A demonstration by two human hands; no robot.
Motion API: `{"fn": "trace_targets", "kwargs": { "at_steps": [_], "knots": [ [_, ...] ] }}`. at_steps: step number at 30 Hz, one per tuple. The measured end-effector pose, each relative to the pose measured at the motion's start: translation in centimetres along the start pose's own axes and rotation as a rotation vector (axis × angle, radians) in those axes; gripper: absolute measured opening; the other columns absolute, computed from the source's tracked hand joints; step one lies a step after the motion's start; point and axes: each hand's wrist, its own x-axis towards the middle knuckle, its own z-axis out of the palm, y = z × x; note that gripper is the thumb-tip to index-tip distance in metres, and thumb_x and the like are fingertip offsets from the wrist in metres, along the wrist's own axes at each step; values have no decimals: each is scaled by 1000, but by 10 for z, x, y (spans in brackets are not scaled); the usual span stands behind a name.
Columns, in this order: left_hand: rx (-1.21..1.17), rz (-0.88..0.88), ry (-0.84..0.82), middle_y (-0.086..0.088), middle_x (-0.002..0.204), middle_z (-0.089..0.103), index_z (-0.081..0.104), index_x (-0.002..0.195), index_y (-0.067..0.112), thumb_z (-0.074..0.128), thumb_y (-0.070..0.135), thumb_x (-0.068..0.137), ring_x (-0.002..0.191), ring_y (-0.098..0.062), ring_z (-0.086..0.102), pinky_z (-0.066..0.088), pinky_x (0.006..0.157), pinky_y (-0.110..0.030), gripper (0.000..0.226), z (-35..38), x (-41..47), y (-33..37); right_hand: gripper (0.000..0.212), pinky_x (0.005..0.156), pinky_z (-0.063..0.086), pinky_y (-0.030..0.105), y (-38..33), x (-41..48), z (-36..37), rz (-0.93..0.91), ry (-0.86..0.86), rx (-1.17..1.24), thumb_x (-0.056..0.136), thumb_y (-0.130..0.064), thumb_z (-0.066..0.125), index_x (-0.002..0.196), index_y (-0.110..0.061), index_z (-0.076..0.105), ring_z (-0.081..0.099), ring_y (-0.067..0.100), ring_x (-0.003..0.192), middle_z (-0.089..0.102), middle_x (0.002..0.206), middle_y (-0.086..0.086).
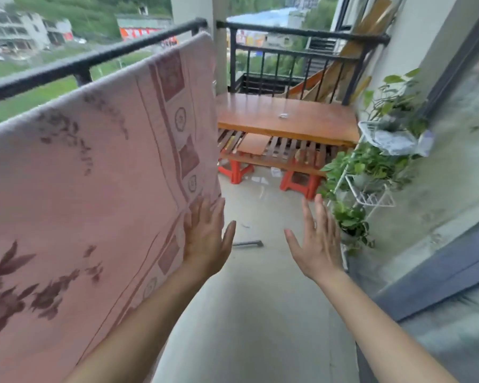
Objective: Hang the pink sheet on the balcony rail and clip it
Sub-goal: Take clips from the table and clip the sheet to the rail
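While at the pink sheet (94, 175), left hand (205, 236) flat; right hand (318, 244) apart; fingers (320, 211) released.

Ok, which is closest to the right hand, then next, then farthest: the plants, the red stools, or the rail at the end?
1. Plants: on the rack by the wall, just right of the right hand.
2. Red stools: ahead on the floor, under the table.
3. End rail: behind the table, at the balcony's far end.
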Motion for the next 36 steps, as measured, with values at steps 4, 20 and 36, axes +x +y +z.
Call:
{"fn": "trace_targets", "kwargs": {
  "at_steps": [4, 20, 36],
  "knots": [
    [-33, 130, -34, -12, 160, 18, 33, 148, 18, 32, 49, 97, 146, -31, 16, 23, 115, -50, 60, 52, 106, 37, 80, 120, 14, 49, 59, 61, 19, 138, 11, 2, 95, -54, 43, 158, -24, 4, 10, 32, 151, 0, 166, 11],
    [44, 167, -29, -8, 161, 15, 30, 150, 19, 33, 51, 94, 147, -31, 17, 22, 115, -53, 65, 185, 496, 116, 76, 122, 6, 42, 189, 471, 108, 159, -78, 127, 99, -50, 37, 158, -26, -6, 5, 29, 152, -6, 166, 11],
    [31, 68, -150, -13, 160, 16, 29, 150, 19, 34, 50, 97, 146, -32, 18, 22, 115, -50, 62, 308, 873, 73, 78, 122, 13, 42, 233, 844, 222, 138, -233, -22, 99, -46, 42, 158, -24, -4, 8, 28, 152, 0, 166, 9]
  ]
}}
